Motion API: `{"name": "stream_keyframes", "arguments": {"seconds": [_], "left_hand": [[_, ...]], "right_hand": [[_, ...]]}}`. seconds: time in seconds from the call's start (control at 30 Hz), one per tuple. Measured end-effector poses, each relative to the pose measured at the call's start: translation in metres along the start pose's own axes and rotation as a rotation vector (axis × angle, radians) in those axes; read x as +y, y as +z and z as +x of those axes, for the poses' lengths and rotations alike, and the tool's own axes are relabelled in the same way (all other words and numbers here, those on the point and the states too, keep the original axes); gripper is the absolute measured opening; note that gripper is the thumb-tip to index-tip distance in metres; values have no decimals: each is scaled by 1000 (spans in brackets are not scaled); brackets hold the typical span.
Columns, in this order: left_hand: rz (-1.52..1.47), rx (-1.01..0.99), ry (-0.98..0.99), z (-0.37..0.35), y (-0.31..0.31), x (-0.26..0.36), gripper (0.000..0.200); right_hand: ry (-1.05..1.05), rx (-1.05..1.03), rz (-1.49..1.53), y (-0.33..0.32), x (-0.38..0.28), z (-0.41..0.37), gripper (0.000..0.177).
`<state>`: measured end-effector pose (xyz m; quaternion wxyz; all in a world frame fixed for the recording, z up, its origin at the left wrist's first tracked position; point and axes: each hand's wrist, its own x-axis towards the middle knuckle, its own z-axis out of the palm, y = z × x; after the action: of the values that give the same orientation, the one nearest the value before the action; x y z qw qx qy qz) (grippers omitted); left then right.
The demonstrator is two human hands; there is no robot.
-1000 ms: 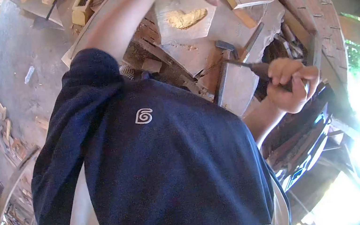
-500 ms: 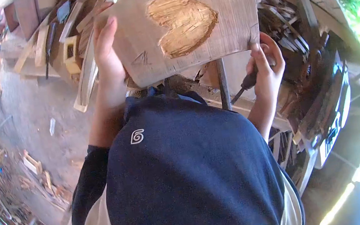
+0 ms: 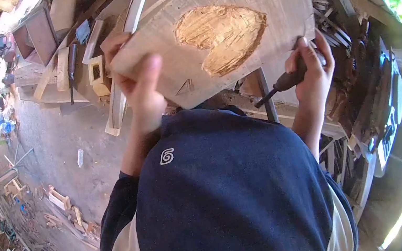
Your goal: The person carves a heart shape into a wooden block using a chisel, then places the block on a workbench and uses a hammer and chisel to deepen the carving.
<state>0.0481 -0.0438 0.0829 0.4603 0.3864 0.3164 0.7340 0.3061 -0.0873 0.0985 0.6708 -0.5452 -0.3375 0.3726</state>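
A pale wooden board (image 3: 276, 1) with a rough, heart-shaped hollow (image 3: 226, 39) carved into its face is held up in front of my chest, tilted. My left hand (image 3: 144, 95) grips its left end, thumb over the face and fingers behind the edge. Close to the lower left corner is a small dark triangular mark (image 3: 185, 86). My right hand (image 3: 313, 69) supports the lower right corner with its fingertips. The same hand is closed around a dark-handled chisel (image 3: 289, 80), whose shaft points down and left; its tip is hard to make out.
A bench with wood offcuts, a long dark-handled tool (image 3: 73, 72) and a yellowish wooden block (image 3: 97, 76) lies beyond my left hand. Stacked timber (image 3: 366, 98) stands at the right. Scraps (image 3: 59, 198) litter the concrete floor (image 3: 92, 143) at the left.
The board has shifted right and tilted further, its right end higher. My left thumb now lies over its face. The chisel in my right hand shows more fully.
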Motion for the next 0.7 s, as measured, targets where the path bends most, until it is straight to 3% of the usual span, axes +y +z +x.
{"name": "stream_keyframes", "arguments": {"seconds": [0.07,0.2,0.27,0.3,0.33,0.4,0.53,0.6,0.63,0.7], "left_hand": [[149,-50,-49,2,-10,-10,53],[151,-206,-241,14,-31,-61,57],[681,-372,-193,10,-50,-97,55],[1065,-487,124,9,-59,-106,57],[1063,-495,118,9,-70,-123,57],[1129,-583,177,9,-76,-141,68],[861,-634,15,25,-46,-119,78],[890,-684,136,39,-28,-121,78],[923,-651,314,45,-21,-129,72],[990,-714,402,58,-3,-132,66]], "right_hand": [[-119,26,98,-5,0,7,39],[-285,60,-143,5,-14,11,33],[-269,-24,-426,7,-6,10,33],[-208,-98,-479,12,0,10,31],[-297,-169,-653,8,21,18,30],[-197,-305,-872,9,54,20,30],[-134,-212,-850,7,64,17,32],[-106,-232,-918,8,62,18,32],[-103,-230,-921,9,61,18,32],[-100,-270,-902,12,59,19,32]]}}
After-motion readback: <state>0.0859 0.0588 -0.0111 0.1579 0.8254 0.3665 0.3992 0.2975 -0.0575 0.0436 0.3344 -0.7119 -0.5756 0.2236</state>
